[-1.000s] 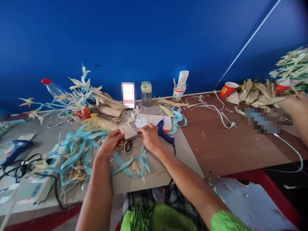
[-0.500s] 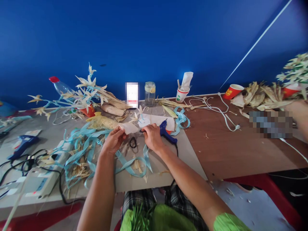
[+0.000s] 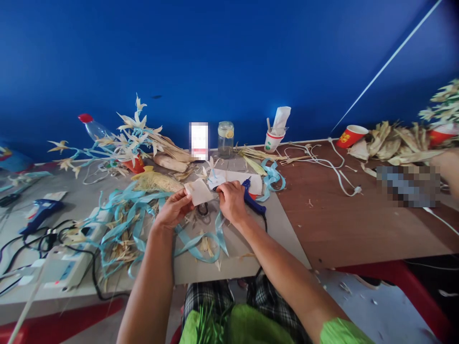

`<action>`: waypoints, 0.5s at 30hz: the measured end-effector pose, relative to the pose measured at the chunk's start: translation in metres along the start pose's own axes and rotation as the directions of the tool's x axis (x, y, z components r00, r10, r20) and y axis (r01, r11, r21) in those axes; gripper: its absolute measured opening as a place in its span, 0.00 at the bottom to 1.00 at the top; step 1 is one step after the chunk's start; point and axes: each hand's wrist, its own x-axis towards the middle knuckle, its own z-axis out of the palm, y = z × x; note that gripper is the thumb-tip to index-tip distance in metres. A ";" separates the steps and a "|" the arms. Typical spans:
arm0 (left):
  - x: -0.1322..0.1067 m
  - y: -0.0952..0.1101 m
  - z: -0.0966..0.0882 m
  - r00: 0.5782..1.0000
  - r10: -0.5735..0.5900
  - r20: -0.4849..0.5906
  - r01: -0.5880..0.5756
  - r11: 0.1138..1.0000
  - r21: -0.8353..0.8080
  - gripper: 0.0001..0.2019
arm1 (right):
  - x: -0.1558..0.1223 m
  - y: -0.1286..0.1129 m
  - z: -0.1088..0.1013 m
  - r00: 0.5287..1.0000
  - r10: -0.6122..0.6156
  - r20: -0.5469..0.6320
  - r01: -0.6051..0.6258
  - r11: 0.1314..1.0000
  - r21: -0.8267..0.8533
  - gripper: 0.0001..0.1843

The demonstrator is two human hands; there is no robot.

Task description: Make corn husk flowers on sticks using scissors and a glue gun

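My left hand point(image 3: 175, 209) pinches a cream-coloured flat piece point(image 3: 199, 192) by its left edge; I cannot tell if it is corn husk or paper. Just right of that piece, my right hand point(image 3: 232, 199) is closed, with a small dark tip showing at its fingers, too little to name. A blue hot glue gun point(image 3: 254, 202) lies close by on the right. Below the flat piece rests a black loop point(image 3: 202, 209), partly covered. A small flower point(image 3: 211, 167) of pale petals lies on white paper point(image 3: 247, 180) behind my hands.
Blue ribbon point(image 3: 138, 203) and husk scraps spread on the left, near a power strip point(image 3: 70, 265) and another glue gun point(image 3: 41, 213). Husk flowers point(image 3: 132, 124), a glass jar point(image 3: 225, 139) and a white cup point(image 3: 274, 141) line the back. Another person's arm point(image 3: 448, 167) reaches in at right.
The flat piece has turned its broad face more towards me and moved slightly right, now partly covering the black loop. My right hand stays closed beside it; the view has shifted slightly.
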 end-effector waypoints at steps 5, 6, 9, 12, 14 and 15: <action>-0.002 0.006 0.001 0.996 0.052 -0.067 -0.051 0.998 0.021 0.11 | 0.001 0.002 0.001 1.000 0.022 -0.004 -0.022 1.000 0.015 0.06; -0.002 0.007 0.001 0.990 0.090 -0.110 -0.090 0.996 0.003 0.11 | 0.001 0.002 0.001 1.000 0.027 -0.009 -0.027 0.999 0.022 0.06; 0.001 0.011 -0.001 0.936 0.230 -0.265 -0.251 0.967 -0.046 0.12 | 0.001 0.003 0.002 0.999 0.038 -0.019 -0.037 0.998 0.041 0.06; 0.003 0.014 -0.004 0.898 0.306 -0.317 -0.343 0.937 -0.068 0.12 | 0.001 0.004 0.002 0.999 0.042 -0.031 -0.040 0.997 0.061 0.06; 0.004 0.012 -0.005 0.906 0.293 -0.305 -0.329 0.941 -0.074 0.11 | 0.001 0.003 0.002 0.998 0.044 -0.047 -0.039 0.995 0.086 0.06; 0.005 0.011 -0.005 0.911 0.278 -0.304 -0.311 0.948 -0.068 0.11 | 0.002 0.003 0.001 0.997 0.044 -0.055 -0.038 0.994 0.104 0.06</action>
